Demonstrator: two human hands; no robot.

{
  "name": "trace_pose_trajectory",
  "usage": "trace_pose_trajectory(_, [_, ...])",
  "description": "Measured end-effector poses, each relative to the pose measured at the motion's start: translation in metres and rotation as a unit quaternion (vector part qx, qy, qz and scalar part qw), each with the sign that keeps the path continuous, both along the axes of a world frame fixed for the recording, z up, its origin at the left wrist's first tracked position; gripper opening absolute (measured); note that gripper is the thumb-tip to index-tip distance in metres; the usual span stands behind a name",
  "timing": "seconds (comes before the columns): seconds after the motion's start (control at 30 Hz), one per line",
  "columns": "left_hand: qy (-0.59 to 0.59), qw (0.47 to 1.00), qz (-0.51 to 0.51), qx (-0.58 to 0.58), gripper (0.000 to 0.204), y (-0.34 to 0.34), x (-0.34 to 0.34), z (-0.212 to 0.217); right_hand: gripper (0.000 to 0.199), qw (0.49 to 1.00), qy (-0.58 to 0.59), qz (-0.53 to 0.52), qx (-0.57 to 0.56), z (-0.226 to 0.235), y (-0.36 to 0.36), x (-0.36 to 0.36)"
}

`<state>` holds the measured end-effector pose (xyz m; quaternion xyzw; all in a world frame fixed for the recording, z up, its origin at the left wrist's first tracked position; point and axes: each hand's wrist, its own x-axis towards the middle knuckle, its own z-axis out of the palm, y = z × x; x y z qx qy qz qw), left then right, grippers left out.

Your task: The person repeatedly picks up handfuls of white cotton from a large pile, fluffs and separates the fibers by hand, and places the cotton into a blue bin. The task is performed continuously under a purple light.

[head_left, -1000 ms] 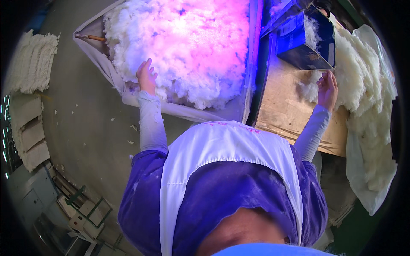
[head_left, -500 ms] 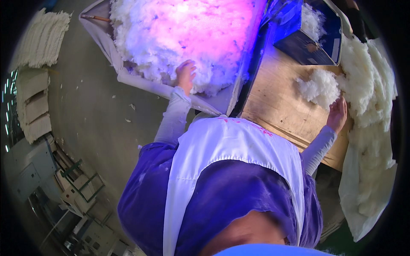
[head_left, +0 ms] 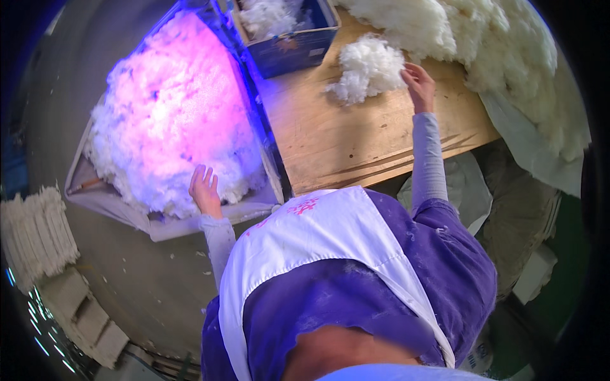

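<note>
**Hands in fibre, one on each side**

Apron [head_left: 318, 235] first, white over a purple jacket, because it is nearest to where I stand looking down. From the shoulders two grey sleeves go out in different directions.

The left hand [head_left: 204, 189] rests on the near edge of a big heap of white fibre [head_left: 171, 120], which glows pink and violet under a coloured lamp. The fingers are spread and lie flat on the fluff; they pinch nothing that I can see. This heap fills a pale trough [head_left: 190, 222] standing on the floor, left of the bench.

The right hand [head_left: 419, 86] reaches farther, over the wooden bench [head_left: 343, 140]. Its fingers are bent and touch the right side of a small white tuft [head_left: 368, 66]; if they really grip it, I cannot tell. The tuft lies just to the left of this hand, near the far edge of the bench, with no clear long axis, more like a round lump. The right hand is clearly the nearer one to it.

Behind the tuft stands a blue box [head_left: 295, 41] with fibre inside, at the far left corner. A large pile of raw white wool [head_left: 502, 57] covers the far right corner.
</note>
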<state>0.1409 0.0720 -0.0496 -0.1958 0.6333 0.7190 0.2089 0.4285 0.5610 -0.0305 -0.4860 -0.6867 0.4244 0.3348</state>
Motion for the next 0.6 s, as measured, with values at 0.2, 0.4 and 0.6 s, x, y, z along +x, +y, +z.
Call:
trace_pose_trajectory(0.2, [0.003,0.999,-0.044,0.01,0.038,0.011,-0.005,0.007,0.094,0.912,-0.358,0.058,0.189,-0.018,-0.016,-0.043])
trace_pose_trajectory(0.4, [0.01,0.996,-0.082,0.026,0.038,0.025,-0.008,0.019,0.056,0.885,-0.447,0.064,0.116,-0.045,0.007,-0.06])
trace_pose_trajectory(0.6, [0.017,0.99,-0.135,0.03,0.036,0.041,-0.005,0.031,0.035,0.986,-0.011,0.102,-0.131,-0.04,-0.012,-0.039])
